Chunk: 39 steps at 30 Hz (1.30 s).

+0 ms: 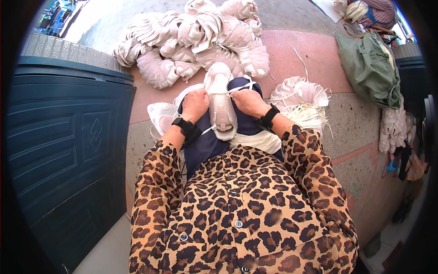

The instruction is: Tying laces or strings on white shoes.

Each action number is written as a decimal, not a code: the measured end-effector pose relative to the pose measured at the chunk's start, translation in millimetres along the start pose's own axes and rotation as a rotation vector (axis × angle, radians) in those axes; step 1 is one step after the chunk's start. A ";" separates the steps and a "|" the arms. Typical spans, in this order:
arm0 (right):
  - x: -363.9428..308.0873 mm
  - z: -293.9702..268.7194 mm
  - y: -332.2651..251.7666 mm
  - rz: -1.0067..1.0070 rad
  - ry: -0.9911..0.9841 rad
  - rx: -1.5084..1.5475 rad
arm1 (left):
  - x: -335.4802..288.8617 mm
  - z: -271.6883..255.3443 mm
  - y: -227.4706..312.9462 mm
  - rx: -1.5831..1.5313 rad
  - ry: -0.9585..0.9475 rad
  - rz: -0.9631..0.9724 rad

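Observation:
A pale pink and white shoe upper (222, 109) lies lengthwise over my dark trousers, between my two hands. My left hand (194, 105) is closed at its left side, with the fingers pinched by the lace holes. On the other side my right hand (251, 103) pinches a white shoelace (246, 86), whose loose end sticks up past the knuckles. Another lace end shows below my left hand; what exactly those fingertips grip is small, but it looks like the lace. A bundle of cream laces (261, 140) rests across my lap.
Beyond my knees is a large heap of stacked shoe uppers (182, 50). More uppers (299, 92) and cream laces (305, 116) lie to my right, and a white upper (160, 118) to my left. A green sack (369, 68) stands far right; a dark blue door (68, 132) flanks my left.

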State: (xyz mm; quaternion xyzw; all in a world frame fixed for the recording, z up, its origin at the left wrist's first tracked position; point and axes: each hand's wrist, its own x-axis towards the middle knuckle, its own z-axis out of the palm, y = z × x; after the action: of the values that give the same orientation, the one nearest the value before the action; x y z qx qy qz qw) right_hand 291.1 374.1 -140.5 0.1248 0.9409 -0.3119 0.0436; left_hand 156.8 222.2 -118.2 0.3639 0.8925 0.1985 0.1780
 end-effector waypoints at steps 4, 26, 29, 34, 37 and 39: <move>-0.4 -4.1 -2.6 0.045 -0.021 0.017 | 1.8 -3.5 7.3 0.040 -0.029 0.000; -26.8 -42.8 -61.9 0.061 -0.201 1.269 | -51.7 -56.4 59.0 -1.199 -0.262 -0.119; -28.1 -46.0 -71.4 0.071 -0.173 1.135 | -54.7 -53.3 52.0 -1.202 -0.185 -0.133; -25.7 -41.3 -75.6 -0.011 -0.071 0.907 | -61.6 -64.1 44.4 -1.251 -0.145 -0.163; -25.2 -33.9 -68.6 -0.111 -0.002 0.632 | -73.7 -83.0 26.4 -1.390 0.040 -0.197; -21.6 -24.1 -47.0 -0.081 0.035 0.214 | -83.9 -101.4 21.4 -1.435 0.114 -0.162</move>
State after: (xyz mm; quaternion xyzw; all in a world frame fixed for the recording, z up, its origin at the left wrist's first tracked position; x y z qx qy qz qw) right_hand 299.5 347.6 -90.7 0.0961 0.9071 -0.4098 0.0008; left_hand 178.7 153.0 -6.3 0.0795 0.5745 0.7402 0.3403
